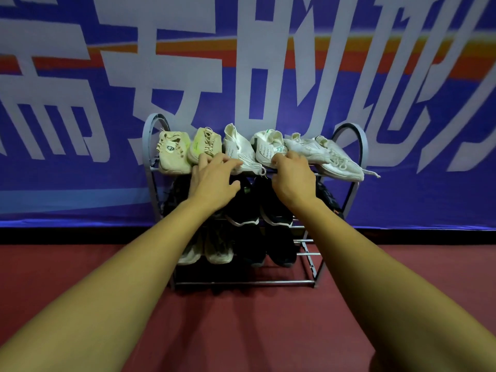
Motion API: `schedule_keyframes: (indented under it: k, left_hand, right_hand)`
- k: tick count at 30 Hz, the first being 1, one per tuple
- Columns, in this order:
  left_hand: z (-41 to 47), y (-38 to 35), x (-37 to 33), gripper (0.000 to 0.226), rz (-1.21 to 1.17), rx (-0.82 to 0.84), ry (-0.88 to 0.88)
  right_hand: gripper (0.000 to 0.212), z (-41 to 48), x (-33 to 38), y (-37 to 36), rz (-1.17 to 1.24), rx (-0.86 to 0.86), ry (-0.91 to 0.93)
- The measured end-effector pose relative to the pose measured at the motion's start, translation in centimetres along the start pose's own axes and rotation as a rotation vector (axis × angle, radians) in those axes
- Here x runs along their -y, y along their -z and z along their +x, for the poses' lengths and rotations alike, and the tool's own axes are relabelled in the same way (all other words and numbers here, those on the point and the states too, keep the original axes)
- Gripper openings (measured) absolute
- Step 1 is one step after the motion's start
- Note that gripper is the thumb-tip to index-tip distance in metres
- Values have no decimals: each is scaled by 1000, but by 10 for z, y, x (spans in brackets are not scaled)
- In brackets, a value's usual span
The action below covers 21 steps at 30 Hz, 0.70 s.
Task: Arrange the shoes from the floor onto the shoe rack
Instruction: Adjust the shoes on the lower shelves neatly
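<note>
A grey metal shoe rack [357, 146] stands against the wall with shoes on all three tiers. Its top tier carries two cream sneakers [171, 154], a white sock-style pair [237, 147] and white lace-up sneakers [332, 157]. Black shoes [247, 210] fill the middle tier. On the bottom tier sit a beige pair [217, 251] and dark shoes [281, 253]. My left hand [214, 181] rests with fingers spread on the toe of the left white sock shoe. The fingers of my right hand [294, 175] curl over the toe of the right white sock shoe [268, 151].
The floor [241, 331] in front of the rack is dark red with no shoes lying on it. Behind the rack hangs a blue banner [80, 103] with large white characters. A black skirting strip runs along the wall's base.
</note>
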<state>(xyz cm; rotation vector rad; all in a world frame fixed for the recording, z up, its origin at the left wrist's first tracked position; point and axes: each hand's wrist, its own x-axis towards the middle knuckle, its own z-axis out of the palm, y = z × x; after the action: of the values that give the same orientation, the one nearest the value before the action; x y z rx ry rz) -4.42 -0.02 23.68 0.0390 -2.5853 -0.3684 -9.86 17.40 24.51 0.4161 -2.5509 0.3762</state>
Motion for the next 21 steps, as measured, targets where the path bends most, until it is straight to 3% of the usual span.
schedule_keyframes:
  k: [14, 18, 21]
  left_hand:
    - [27, -42, -72, 51, 32, 10, -36]
    - [33, -47, -80, 34, 29, -34, 29]
    - [33, -49, -80, 29, 9, -62, 47]
  right_hand:
    - [34, 8, -27, 9, 110, -204, -193]
    - [31, 6, -50, 9, 173, -96, -386]
    - [26, 4, -59, 10, 260, -42, -353]
